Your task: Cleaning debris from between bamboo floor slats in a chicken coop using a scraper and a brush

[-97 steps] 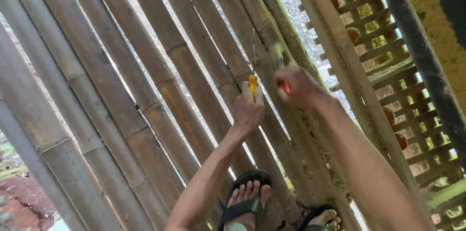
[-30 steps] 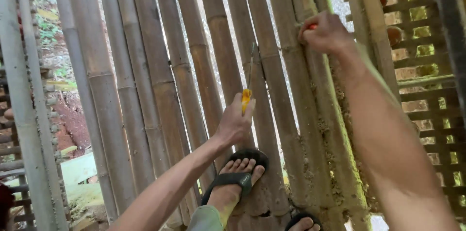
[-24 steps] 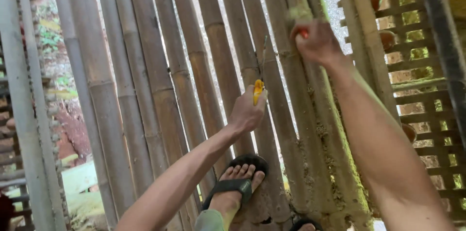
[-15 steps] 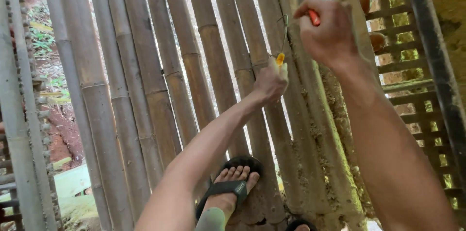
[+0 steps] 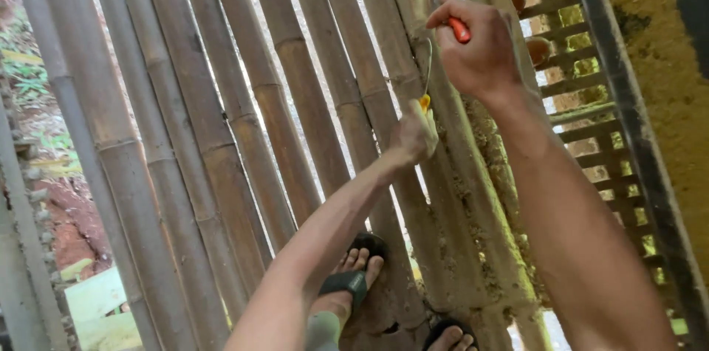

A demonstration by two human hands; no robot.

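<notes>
Bamboo-pole floor [image 5: 244, 137] with two sandalled feet on it.

The floor is made of long round bamboo poles laid side by side, running from near to far, with thin gaps between them that show ground and green below on the left. The poles at the right [image 5: 480, 233] are caked with what looks like dried mud, though the view is too blurred to be sure. A foot in a black sandal [image 5: 353, 277] stands on the poles near the bottom middle, and the toes of a second sandalled foot [image 5: 450, 336] show just to its right at the bottom edge.
</notes>
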